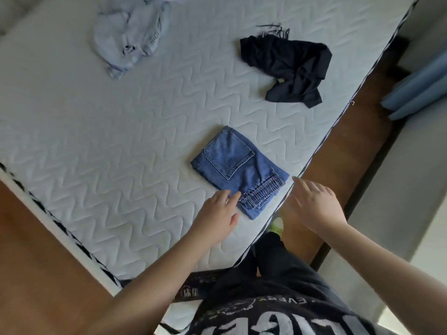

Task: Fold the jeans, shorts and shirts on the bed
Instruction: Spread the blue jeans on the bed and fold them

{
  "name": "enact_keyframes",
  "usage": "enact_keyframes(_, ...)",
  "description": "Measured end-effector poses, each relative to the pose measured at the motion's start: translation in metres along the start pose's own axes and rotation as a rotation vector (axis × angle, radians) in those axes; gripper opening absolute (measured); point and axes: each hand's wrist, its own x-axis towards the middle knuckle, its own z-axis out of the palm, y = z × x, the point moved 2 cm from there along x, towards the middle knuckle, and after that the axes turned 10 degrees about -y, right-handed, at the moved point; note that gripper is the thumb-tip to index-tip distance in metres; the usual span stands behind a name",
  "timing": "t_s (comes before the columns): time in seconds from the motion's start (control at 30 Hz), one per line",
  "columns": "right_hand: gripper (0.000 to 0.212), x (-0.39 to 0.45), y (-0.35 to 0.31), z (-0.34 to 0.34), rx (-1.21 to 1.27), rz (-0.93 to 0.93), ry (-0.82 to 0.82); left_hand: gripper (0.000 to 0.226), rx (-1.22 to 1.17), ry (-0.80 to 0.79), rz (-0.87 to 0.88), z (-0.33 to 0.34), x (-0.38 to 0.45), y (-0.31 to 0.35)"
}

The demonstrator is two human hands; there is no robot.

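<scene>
Item: folded denim shorts [238, 169], lying near the bed [96, 141] corner. Left hand [216, 213] is touching the frayed hem, fingers relaxed, gripping nothing; right hand [314, 204] is hovering open. Advice: press flat, square edges before releasing.

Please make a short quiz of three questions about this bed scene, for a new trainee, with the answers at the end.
1. True or false: the blue denim piece near the bed's edge is already folded.
2. Which garment lies crumpled towards the right edge of the bed? A) black garment B) red towel C) white sock
3. Fill in: the left hand touches the denim with its ______, while the right hand hovers open and holds nothing.

Key
1. True: it lies as a compact rectangle, back pocket up.
2. A; a light blue garment lies unfolded at the far side.
3. Fingertips.
</scene>
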Motion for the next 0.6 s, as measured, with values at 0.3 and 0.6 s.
enact_keyframes(0.3,0.047,-0.083,-0.007,-0.077,-0.065,-0.009,0.117,0.053,0.179,0.268,0.086,-0.096,-0.043,0.057)
enact_keyframes(0.6,0.042,-0.121,0.065,-0.121,0.018,0.008,0.325,0.054,0.291,0.334,0.085,-0.147,0.005,0.167)
